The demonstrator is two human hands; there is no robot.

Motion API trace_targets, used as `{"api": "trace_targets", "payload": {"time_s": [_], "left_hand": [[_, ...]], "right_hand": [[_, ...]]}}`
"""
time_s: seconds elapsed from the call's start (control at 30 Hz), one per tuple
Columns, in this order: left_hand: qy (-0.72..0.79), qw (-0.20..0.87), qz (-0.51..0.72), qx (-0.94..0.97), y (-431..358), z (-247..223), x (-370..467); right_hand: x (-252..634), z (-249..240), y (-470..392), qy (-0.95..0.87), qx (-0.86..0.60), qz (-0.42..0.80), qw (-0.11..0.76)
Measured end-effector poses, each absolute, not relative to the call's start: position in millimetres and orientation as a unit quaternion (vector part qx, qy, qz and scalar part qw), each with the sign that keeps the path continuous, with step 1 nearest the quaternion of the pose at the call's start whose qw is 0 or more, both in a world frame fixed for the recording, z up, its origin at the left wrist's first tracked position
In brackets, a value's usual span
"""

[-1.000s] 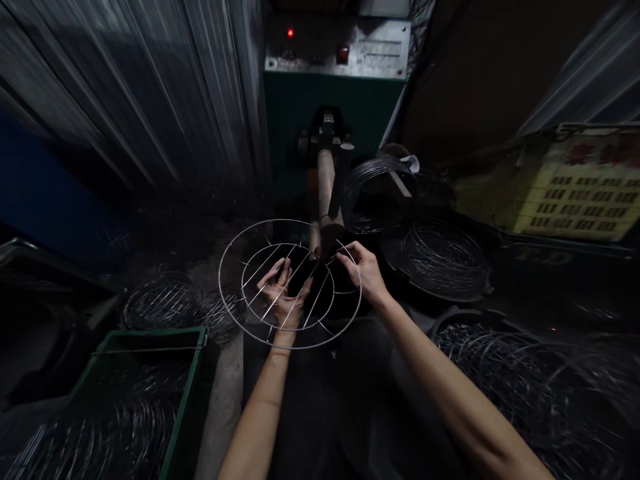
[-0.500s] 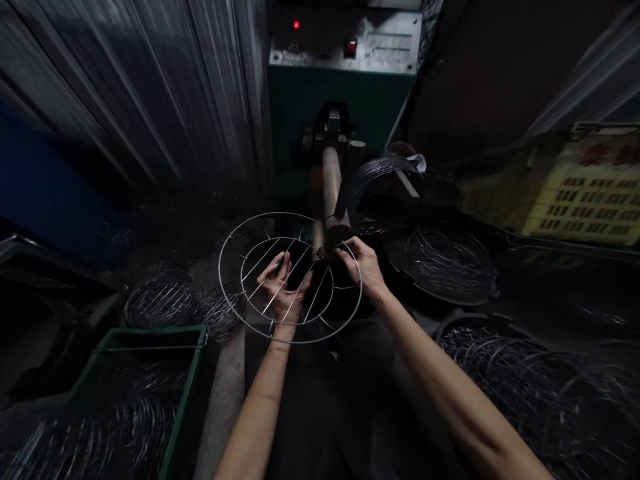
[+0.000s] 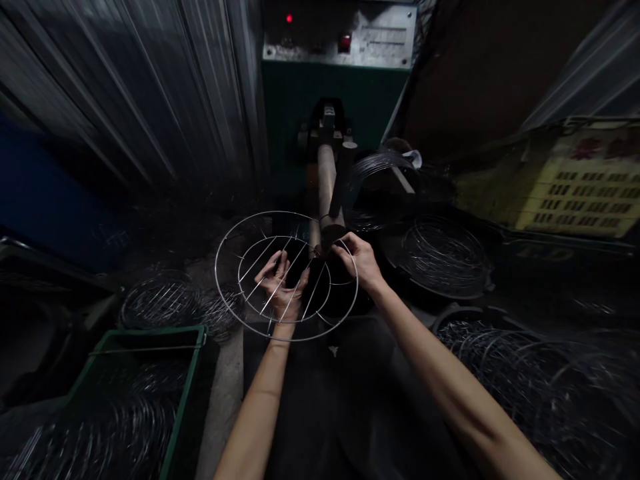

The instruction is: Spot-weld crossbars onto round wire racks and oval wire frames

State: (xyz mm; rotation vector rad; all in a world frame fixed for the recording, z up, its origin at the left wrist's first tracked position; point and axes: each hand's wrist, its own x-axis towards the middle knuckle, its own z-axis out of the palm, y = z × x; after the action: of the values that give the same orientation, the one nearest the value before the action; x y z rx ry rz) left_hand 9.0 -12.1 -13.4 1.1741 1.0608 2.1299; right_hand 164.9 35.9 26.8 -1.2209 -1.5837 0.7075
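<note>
A round wire rack (image 3: 217, 267) with an outer ring, an inner ring and several parallel bars lies across the middle, its far right edge at the electrode tips of a machine arm (image 3: 327, 175). Beneath the rack, my left hand (image 3: 283, 285) is palm up with its fingers curled and apart, close under the bars; whether it bears the rack's weight is unclear. The fingers of my right hand (image 3: 361, 261) pinch at the outer ring's right side, just beside the tips. Any small piece between those fingers is too small to make out.
A green crate (image 3: 193, 380) of wire parts stands at lower left, with wire racks (image 3: 160, 300) behind it. On the right are a tray of wire rings (image 3: 445, 257), a tub of wire pieces (image 3: 475, 340) and a yellow crate (image 3: 580, 193). The machine's panel (image 3: 380, 40) has a red light.
The view has shifted slightly, so the machine sits a little further left and up. My hands and the rack keep nearly the same pose at the electrode tips.
</note>
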Motion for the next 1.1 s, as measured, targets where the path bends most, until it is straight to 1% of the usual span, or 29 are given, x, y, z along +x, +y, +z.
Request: {"api": "trace_targets", "payload": {"time_s": [0.2,0.3,0.37,0.47,0.53,0.57,0.63,0.77,0.9,0.97,1.1], "left_hand": [[0.355,0.256,0.779,0.450,-18,-12,6],[0.369,0.302,0.760,0.441,-19,-22,-5],[0.398,0.369,0.740,0.396,-18,-30,-16],[0.393,0.546,0.674,0.305,-16,-33,-34],[0.329,0.668,0.608,0.276,-15,-25,-43],[0.292,0.711,0.578,0.273,-14,-20,-46],[0.246,0.760,0.533,0.278,-14,-6,-50],[0.246,0.782,0.486,0.303,-15,13,-53],[0.244,0.795,0.444,0.333,-20,15,-49],[0.239,0.794,0.443,0.340,-22,13,-45],[0.233,0.780,0.479,0.327,-27,12,-35]], "right_hand": [[168,23,38,-0.613,-0.490,0.361,0.503],[182,24,18,-0.609,-0.516,0.353,0.489],[193,24,-4,-0.624,-0.530,0.335,0.466],[200,24,-37,-0.649,-0.515,0.357,0.432],[194,24,-51,-0.636,-0.513,0.362,0.449],[189,24,-55,-0.624,-0.519,0.351,0.467],[180,24,-58,-0.603,-0.537,0.320,0.496],[174,22,-54,-0.591,-0.558,0.287,0.506],[180,20,-50,-0.584,-0.552,0.291,0.520],[183,20,-48,-0.581,-0.547,0.302,0.521],[185,24,-45,-0.572,-0.545,0.324,0.521]]}}
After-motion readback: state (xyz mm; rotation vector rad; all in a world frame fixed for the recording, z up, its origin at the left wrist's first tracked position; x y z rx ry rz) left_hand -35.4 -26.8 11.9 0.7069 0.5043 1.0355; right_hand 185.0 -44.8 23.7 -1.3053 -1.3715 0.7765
